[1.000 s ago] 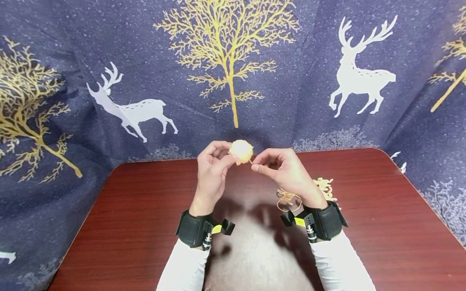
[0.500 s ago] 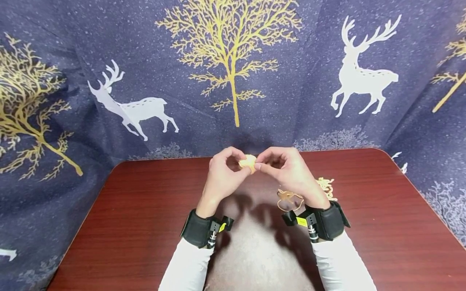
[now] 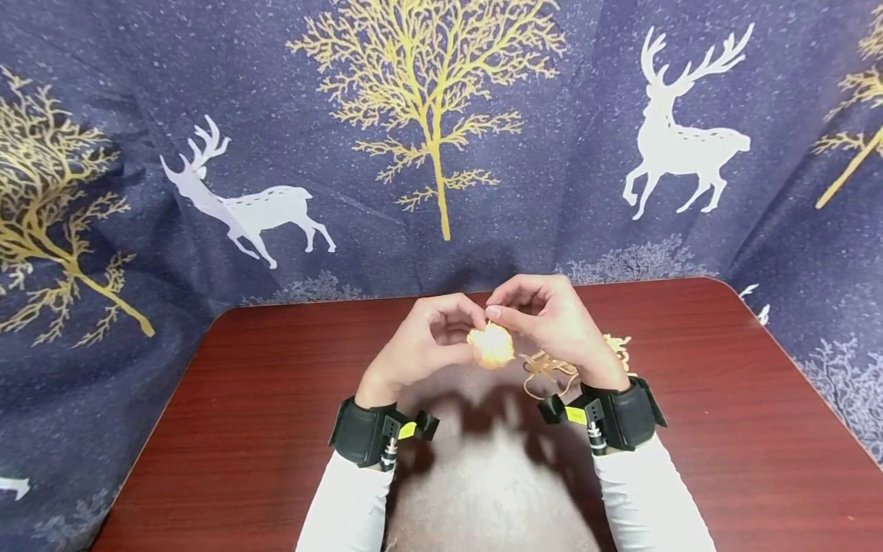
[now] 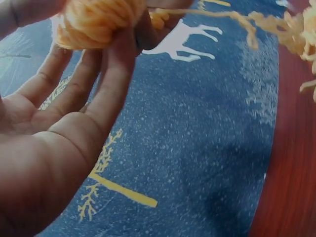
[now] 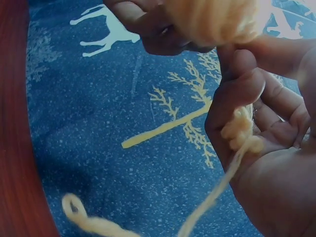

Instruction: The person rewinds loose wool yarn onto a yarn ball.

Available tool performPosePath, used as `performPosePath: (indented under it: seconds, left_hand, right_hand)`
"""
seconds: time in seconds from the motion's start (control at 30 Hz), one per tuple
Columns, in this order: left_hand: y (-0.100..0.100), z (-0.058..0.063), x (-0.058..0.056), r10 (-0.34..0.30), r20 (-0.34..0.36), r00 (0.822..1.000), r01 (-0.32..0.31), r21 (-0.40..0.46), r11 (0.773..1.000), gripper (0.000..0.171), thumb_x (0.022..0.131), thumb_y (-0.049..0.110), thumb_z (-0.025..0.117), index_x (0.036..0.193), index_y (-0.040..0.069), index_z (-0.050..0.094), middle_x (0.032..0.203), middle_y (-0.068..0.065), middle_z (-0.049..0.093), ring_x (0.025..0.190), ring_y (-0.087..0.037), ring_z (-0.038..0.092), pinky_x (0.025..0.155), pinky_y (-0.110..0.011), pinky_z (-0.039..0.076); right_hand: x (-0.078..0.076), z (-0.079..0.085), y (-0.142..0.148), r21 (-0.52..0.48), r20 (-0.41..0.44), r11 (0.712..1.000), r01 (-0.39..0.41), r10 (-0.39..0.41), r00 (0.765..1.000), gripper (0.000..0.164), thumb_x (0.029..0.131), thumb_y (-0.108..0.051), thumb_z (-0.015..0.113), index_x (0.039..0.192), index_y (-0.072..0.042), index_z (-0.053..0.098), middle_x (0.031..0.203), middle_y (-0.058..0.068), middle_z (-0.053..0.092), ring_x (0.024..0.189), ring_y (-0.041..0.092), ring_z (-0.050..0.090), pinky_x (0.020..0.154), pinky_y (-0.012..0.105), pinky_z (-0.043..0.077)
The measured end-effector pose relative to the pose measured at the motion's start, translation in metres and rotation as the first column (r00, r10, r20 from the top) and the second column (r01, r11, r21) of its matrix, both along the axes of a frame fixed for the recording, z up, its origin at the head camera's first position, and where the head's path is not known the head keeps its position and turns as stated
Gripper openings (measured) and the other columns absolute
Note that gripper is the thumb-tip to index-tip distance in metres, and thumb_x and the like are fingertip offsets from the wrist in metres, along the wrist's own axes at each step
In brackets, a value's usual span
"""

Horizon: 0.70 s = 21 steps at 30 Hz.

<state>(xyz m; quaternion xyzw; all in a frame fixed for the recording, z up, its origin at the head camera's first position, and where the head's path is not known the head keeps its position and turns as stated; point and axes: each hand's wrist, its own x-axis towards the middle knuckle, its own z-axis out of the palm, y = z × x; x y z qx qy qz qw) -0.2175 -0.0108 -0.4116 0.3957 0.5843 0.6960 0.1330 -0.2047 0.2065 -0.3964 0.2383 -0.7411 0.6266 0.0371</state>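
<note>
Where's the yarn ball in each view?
Head: yarn ball, right of and below centre.
Left wrist: yarn ball, top, left of centre.
Right wrist: yarn ball, top, right of centre.
Shared landmark: red tabletop, low in head, right edge in left wrist, left edge in right wrist.

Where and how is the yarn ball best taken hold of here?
Probably its rounded sides: pinch the yarn ball from the person's left, since it is compactly wound and the right grip sits at its upper edge in the head view.
</note>
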Motion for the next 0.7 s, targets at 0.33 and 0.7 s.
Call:
performPosePath:
  seconds: [0.33, 0.7]
  left_hand:
    - [0.0015, 0.0008, 0.0008, 0.068, 0.170, 0.983, -0.116, 0.291, 0.950, 0.034, 0.075, -0.012, 0.062, 0.096, 0.012, 0.070, 0.102, -0.003, 0.069, 0.095, -0.018, 0.063, 0.077, -0.025, 0.056]
    - [0.0021, 0.0042, -0.0038, 0.369, 0.389, 0.844, -0.499, 0.320, 0.806, 0.026, 0.080, -0.013, 0.060, 0.092, 0.008, 0.067, 0.093, -0.005, 0.067, 0.082, -0.015, 0.064, 0.070, -0.024, 0.056]
  right_hand:
    - [-0.0025, -0.0041, -0.0013, -0.041, 0.020, 0.999, -0.014, 0.015, 1.000, 0.011, 0.088, 0.007, 0.070, 0.099, 0.007, 0.070, 0.081, 0.008, 0.072, 0.063, 0.013, 0.064, 0.053, 0.027, 0.056]
    - [-0.0007, -0.0028, -0.0069, 0.129, 0.009, 0.991, 0.044, -0.046, 0.999, 0.007, 0.089, -0.009, 0.077, 0.096, -0.007, 0.075, 0.073, 0.004, 0.067, 0.057, 0.014, 0.056, 0.047, 0.025, 0.047]
